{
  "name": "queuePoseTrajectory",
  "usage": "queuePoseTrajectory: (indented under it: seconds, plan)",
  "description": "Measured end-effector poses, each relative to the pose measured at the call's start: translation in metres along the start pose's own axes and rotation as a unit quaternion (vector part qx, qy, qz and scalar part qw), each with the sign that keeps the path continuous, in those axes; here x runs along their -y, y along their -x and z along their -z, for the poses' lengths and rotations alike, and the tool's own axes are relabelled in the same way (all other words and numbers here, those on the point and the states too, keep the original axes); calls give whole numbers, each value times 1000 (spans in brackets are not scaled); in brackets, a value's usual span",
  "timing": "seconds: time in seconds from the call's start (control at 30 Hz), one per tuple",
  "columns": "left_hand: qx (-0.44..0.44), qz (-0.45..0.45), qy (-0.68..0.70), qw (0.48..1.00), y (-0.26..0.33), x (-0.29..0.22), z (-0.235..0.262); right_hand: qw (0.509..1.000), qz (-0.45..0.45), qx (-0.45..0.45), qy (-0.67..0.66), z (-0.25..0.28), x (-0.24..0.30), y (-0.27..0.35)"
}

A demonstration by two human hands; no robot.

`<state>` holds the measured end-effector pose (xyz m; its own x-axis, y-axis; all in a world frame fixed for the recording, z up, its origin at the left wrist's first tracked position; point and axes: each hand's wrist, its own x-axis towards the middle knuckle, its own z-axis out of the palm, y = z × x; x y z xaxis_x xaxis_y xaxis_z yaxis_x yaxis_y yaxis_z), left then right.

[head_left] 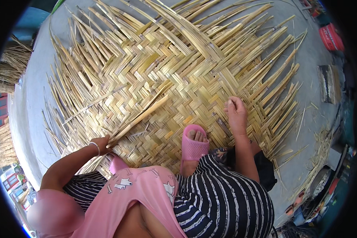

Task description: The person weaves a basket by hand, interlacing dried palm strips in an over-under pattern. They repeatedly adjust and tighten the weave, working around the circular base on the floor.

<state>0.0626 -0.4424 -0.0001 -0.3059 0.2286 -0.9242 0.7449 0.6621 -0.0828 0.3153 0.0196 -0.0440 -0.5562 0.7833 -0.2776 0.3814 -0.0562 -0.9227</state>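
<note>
A large woven mat [186,105] of flat, split yellow reeds lies in front of me, its herringbone weave tight in the middle and its long ends fanning out loose. On the left, my left hand [102,145], with a bracelet at the wrist, is closed round the near ends of a few split reed strips [146,112]. These strips slant up and right across the weave. My right hand [237,113] is over the right part of the mat with its fingers curled together. Whatever it holds, if anything, is hidden.
My foot in a pink slipper [195,144] rests on the mat's near edge. Grey concrete floor [31,103] surrounds the mat. At right are a red container [331,37], a worn block [328,84] and scattered reed scraps [315,162]. Bundled stalks [12,65] lie far left.
</note>
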Motion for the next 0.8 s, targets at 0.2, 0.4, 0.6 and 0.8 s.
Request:
queuePoseTrajectory:
  seconds: [0.2,0.4,0.6,0.8]
  plan:
    - [35,-4,-13,999,-6,0,2,999,-22,-31,-12,31,11,-44]
    - [67,11,-35,997,-13,-2,7,992,-63,-36,-104,38,31,-106]
    - [66,0,-34,997,-18,3,1,972,-128,-80,-178,41,31,-155]
    - [60,-15,-26,998,-19,2,2,946,-175,-55,-266,52,33,-161]
